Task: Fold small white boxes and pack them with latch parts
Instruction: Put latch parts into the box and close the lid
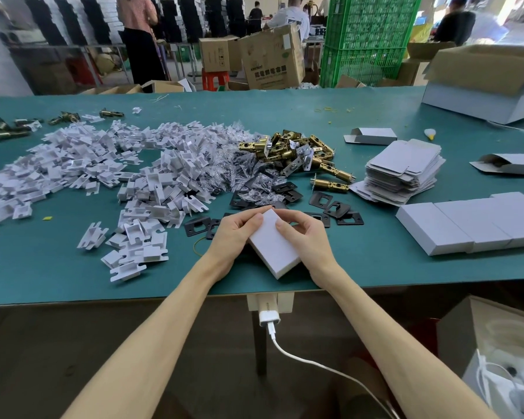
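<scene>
Both hands, the left hand [236, 228] and right hand [303, 237], are pinching a closed white box [273, 246] at frame centre, probably pressing its far flap shut. It is hovering over the counter [58, 267], near latch parts [294, 149] and finished boxes [472, 222] at right.

Surface: long table topped with a teal-green mat [58, 267]
Left: wide heap of small white folded card inserts [82, 158], reaching the middle
Far left: few dull brass latches [9, 128], loose
Centre: clear plastic packets [224, 158], touching a pile of shiny brass latch bolts [294, 149]
Near centre: flat black metal strike plates [336, 207], scattered
Right: stack of flat white box blanks [403, 170]; row of closed white boxes [472, 222], side by side
Far right: large open pale cardboard carton [481, 98]
</scene>
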